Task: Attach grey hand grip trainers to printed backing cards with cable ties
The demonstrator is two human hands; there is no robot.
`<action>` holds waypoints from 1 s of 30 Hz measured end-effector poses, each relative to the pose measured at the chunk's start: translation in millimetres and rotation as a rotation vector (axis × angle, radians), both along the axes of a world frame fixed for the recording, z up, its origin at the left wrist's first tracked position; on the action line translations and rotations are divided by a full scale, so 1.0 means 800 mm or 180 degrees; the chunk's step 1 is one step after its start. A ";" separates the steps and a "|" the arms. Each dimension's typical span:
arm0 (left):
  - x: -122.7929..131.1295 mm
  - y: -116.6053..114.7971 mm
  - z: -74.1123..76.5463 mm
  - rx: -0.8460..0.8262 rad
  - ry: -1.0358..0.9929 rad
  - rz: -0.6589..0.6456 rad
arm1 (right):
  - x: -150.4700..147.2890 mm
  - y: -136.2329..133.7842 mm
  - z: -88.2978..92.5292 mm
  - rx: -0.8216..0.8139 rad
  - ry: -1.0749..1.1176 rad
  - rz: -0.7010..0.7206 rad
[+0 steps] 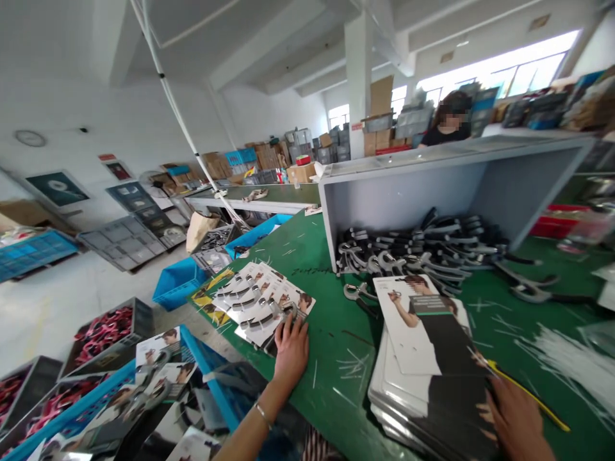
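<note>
My left hand [291, 351] reaches over a fanned batch of printed cards [262, 282], each bearing a curved grey tool with black handles. Its fingers bend over the grey end of the nearest carded tool [269, 330]. At the lower right, my right hand [519, 419] is closed around yellow-handled pliers [533, 390], and one handle sticks out beyond the fingers. The pliers' tip lies over a stack of printed cards [408, 349], whose top card is skewed. Part of the grip is hidden by the hand.
A tilted grey bin [398, 186] holds many loose grey-and-black tools [408, 246]. White plastic ties [567, 365] lie on the green table [331, 333]. Blue crates [211, 371] with carded tools stand lower left. A person [446, 121] is behind the bin.
</note>
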State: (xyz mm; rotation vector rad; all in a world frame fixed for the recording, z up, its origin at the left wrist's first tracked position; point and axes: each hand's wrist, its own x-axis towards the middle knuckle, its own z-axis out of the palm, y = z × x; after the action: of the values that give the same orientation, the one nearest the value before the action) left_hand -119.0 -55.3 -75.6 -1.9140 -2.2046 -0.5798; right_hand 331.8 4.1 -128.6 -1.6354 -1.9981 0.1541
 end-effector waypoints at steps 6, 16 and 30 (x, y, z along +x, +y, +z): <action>-0.010 0.005 -0.031 0.0244 0.0086 -0.0033 | -0.019 -0.043 -0.040 0.0596 -0.0035 -0.0074; 0.057 0.009 -0.027 -0.0655 -0.0166 -0.2155 | -0.039 -0.052 0.001 0.0322 0.0076 -0.0053; 0.071 -0.089 -0.069 -0.0490 -0.1327 -0.4032 | -0.061 -0.066 0.016 0.0107 -0.0021 -0.0423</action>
State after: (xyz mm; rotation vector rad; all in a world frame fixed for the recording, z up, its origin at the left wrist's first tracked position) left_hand -61.8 -126.8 -130.5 -3.3683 -0.8637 -1.0122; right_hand 283.3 -48.9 -116.0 -1.7426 -1.8796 0.0657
